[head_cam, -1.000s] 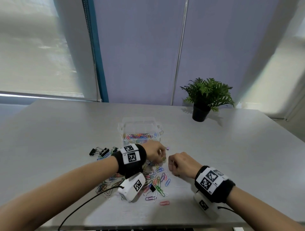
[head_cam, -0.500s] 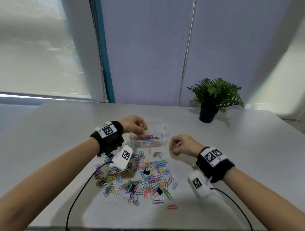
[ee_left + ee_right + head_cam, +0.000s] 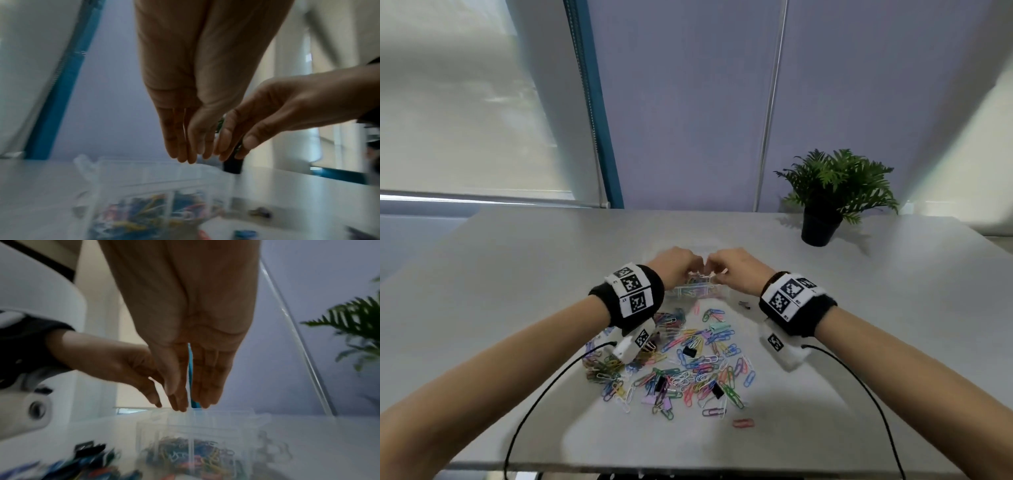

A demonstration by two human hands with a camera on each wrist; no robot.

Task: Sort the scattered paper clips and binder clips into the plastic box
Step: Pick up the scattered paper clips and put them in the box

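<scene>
The clear plastic box (image 3: 690, 292) stands on the table, with coloured paper clips in its compartments (image 3: 191, 452). Both hands hover just above it, close together. My left hand (image 3: 677, 264) points its straight fingers (image 3: 186, 151) down at the box (image 3: 144, 186), and nothing shows in them. My right hand (image 3: 736, 270) hangs the same way, fingers (image 3: 180, 395) straight and nothing seen between them. A pile of coloured paper clips (image 3: 681, 366) with a few black binder clips (image 3: 690, 351) and pastel ones (image 3: 719, 327) lies between my forearms, nearer to me than the box.
A potted plant (image 3: 825, 209) stands at the back right of the grey table (image 3: 876, 308). One small dark clip (image 3: 743, 304) lies right of the box. A red paper clip (image 3: 743, 423) lies alone near the front. Cables trail from both wrist cameras.
Both hands rose from the clip pile and moved forward over the box. The left pinched a clip half a second ago; the right was curled. Now both sets of fingers are straight.
</scene>
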